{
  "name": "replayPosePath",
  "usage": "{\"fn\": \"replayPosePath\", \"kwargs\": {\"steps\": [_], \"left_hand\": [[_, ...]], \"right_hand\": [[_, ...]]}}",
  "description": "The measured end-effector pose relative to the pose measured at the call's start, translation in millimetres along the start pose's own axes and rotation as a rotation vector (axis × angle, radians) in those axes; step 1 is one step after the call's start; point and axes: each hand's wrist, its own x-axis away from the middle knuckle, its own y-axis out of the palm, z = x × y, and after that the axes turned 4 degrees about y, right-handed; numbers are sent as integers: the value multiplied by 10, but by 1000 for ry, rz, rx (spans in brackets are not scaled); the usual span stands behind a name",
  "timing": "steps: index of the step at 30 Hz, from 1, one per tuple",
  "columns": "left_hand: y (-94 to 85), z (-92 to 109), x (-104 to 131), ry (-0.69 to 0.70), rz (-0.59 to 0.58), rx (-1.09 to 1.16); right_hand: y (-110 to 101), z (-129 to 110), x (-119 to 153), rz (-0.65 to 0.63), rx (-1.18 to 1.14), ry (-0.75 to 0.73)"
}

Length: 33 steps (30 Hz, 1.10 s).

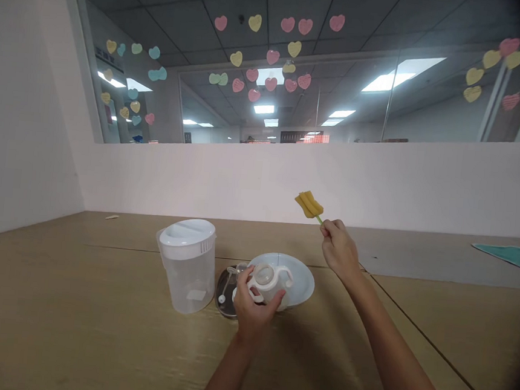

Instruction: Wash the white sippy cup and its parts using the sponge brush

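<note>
My left hand [252,306] is wrapped round a baby bottle [274,286] with white side handles, its open mouth facing up. In my right hand [340,247] is the thin green handle of a yellow sponge bottle brush [309,205], raised to the right of the bottle with its head up. Behind and under the bottle stands a pale bowl [304,278]. A dark tray [225,283] lies left of the bottle, partly hidden by my left hand. On it are a clear cap [241,269] and a thin straw piece with a white end [222,299].
A clear plastic pitcher [189,277] with a white lid stands left of the tray. A teal cloth [514,256] lies at the far right. A small flat piece [112,216] rests near the wall at the back left. Heart-shaped notes cover the window behind.
</note>
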Motion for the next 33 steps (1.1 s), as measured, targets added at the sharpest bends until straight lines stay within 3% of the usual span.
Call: {"fn": "replayPosePath", "kwargs": {"steps": [4,10,14,19,27,33], "left_hand": [[46,-53,-104,41,74,-108],[185,-123,-262,222,68,-229],[236,-158,-247,296,54,-299],[151,-201,-164,449,1,-333],[108,-222,-177,458,15,-376],[123,-234,-172,475,4,-368]], "right_hand": [[15,11,0,-24,18,-5],[57,19,17,-18,-6,-21],[59,12,30,-24,-75,-27],[51,0,31,-25,-139,-47],[62,-24,41,-56,-98,-60],[44,-21,31,3,-122,-60]]}}
